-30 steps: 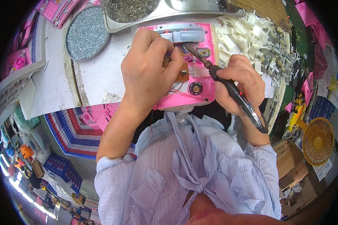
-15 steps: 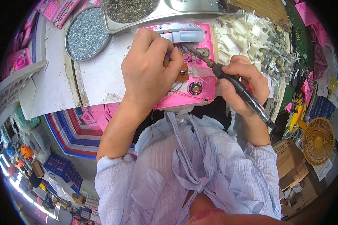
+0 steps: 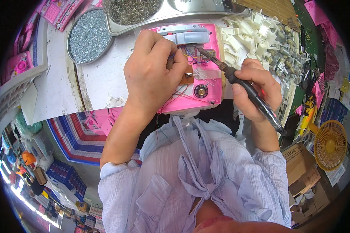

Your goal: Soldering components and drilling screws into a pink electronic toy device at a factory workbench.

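Observation:
In my right hand [image 3: 258,89] is a soldering iron [image 3: 252,93] with a black handle, its fingers wrapped round the grip. The iron's metal tip points up-left into coloured wires [image 3: 200,54] inside an open pink plastic housing [image 3: 188,103]. My left hand [image 3: 153,66] is closed in a pinch over the housing's left side. A bit of blue shows near its fingertips, but what they hold is hidden. Beside that thumb sits a brown circuit board [image 3: 187,75]. Below it are a round speaker [image 3: 201,91] and thin red wires. A pale grey handle piece [image 3: 192,37] spans the housing's top.
A round tray of small screws [image 3: 90,37] lies at upper left. Behind the housing stands a metal tray [image 3: 144,19] with small metal parts. White plastic pieces [image 3: 245,37] are heaped to the right, next to grey ones. A yellow fan [image 3: 329,145] is at far right.
The soldering iron and my right hand have shifted slightly right and down, the tip drawing back a little. My left hand stays pinched in nearly the same place.

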The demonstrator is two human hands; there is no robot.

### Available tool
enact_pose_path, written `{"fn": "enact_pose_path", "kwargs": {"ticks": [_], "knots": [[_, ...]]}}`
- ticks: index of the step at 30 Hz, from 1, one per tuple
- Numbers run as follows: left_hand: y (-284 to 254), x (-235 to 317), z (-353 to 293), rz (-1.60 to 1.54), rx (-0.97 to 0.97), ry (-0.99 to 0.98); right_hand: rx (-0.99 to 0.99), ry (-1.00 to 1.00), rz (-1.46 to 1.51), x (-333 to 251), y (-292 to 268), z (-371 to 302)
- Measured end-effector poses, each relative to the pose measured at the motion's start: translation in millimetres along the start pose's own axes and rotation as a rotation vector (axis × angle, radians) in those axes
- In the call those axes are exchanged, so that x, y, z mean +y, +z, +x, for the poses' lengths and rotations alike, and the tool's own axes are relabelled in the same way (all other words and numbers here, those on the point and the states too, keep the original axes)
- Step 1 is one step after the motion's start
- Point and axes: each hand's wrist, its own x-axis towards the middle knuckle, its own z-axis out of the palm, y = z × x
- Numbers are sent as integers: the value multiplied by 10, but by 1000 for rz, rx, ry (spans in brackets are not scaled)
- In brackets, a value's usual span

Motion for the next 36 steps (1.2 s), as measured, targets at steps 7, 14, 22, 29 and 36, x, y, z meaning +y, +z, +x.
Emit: {"fn": "enact_pose_path", "kwargs": {"ticks": [7, 14, 22, 29, 36], "knots": [[-12, 12, 1, 0, -19, -11, 7, -10, -1, 11, -32, -12], [-17, 12, -4, -8, -27, -15, 55, -29, 4, 27, -35, -32], [-18, 24, 0, -3, -28, -16, -10, -13, -4, -19, -17, 21], [-2, 17, 1, -3, -21, -12, -2, -65, -60, 32, 94, 51], [1, 5, 1, 5, -14, 0, 3, -43, -65, 22, 119, 71]]}}
